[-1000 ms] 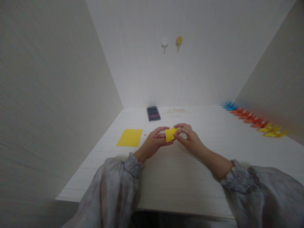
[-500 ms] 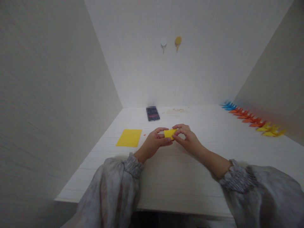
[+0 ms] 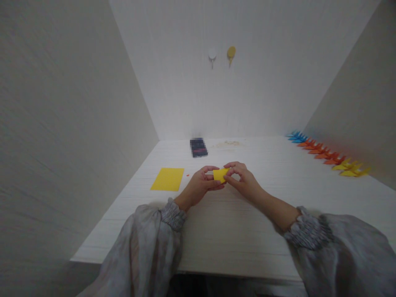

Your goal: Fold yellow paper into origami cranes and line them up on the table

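Observation:
A small folded piece of yellow paper (image 3: 219,175) is held up between both hands over the middle of the table. My left hand (image 3: 202,181) grips its left side, thumb in front and fingers behind and above. My right hand (image 3: 243,177) pinches its right edge between thumb and fingertips. The finer folds are too small to make out. To the left of my left hand lies a flat yellow square of paper (image 3: 168,179), with a tiny orange scrap (image 3: 187,175) beside it.
A phone-like dark object (image 3: 198,147), partly pixelated, lies at the back of the white table (image 3: 241,243). Along the right wall runs a row of folded paper figures: blue (image 3: 297,137), orange-red (image 3: 321,151) and yellow (image 3: 351,167). Two hooks (image 3: 231,53) hang on the back wall.
Almost nothing differs. Both hands keep the same hold on the folded yellow paper, and the whole view has shifted very slightly.

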The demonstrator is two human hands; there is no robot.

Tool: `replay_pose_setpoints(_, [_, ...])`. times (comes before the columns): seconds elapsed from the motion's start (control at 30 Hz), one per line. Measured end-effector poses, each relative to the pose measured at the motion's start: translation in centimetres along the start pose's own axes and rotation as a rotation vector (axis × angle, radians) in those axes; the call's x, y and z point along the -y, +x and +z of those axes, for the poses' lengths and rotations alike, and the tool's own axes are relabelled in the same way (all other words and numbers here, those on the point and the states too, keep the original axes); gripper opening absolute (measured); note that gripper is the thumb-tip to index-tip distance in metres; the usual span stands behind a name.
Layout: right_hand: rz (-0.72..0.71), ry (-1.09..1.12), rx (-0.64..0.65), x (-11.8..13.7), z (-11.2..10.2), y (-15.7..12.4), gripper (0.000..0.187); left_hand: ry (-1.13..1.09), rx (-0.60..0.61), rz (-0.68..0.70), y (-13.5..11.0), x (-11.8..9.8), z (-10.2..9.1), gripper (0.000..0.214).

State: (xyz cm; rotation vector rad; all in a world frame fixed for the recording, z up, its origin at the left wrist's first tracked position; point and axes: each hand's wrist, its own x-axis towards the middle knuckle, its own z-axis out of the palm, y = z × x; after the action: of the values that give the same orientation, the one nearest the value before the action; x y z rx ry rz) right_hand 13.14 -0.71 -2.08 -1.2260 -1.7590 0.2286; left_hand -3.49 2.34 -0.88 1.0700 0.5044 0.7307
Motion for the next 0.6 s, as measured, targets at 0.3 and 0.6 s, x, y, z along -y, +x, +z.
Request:
replay_pose_setpoints(0.3, [0.023, 0.008, -0.004, -0.03, 0.04, -0.08, 0.01, -0.004, -0.006, -0.008, 0.13, 0.2, -0.16, 0.049])
replay_pose_setpoints(0.6, [0.014, 0.024, -0.002, 0.11, 0.07, -0.04, 0.011, 0.032, -0.02, 0.001, 0.19, 0.14, 0.01, 0.049])
